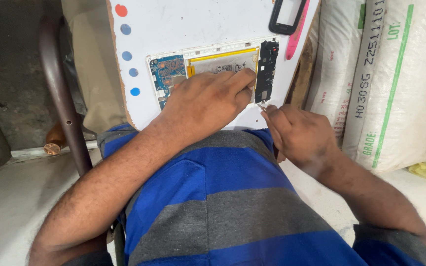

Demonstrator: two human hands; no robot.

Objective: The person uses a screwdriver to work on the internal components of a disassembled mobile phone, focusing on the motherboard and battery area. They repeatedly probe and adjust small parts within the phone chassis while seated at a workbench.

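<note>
**Two hands at an opened tablet**

The right hand (301, 135) is curled, its fingertips pinched together on a thin metal tool (262, 105) whose tip shows just beside the lower right corner of the opened tablet (213, 69). The left hand (208, 101) lies flat on the tablet, fingers pressed down together on the lower part of the silver battery (223, 63), holding nothing. The two hands sit close together, just apart.

The tablet lies back-off on a white board (183, 24) resting across the person's lap. A blue circuit board (168, 71) sits at its left end, a black one (267, 66) at its right, the yellow-edged battery between them. Coloured dots (126, 55) run down the white board's left edge. At its top right lie a black phone frame (287, 17) and a pink strip (297, 34). White woven sacks (371, 83) stand to the right.
</note>
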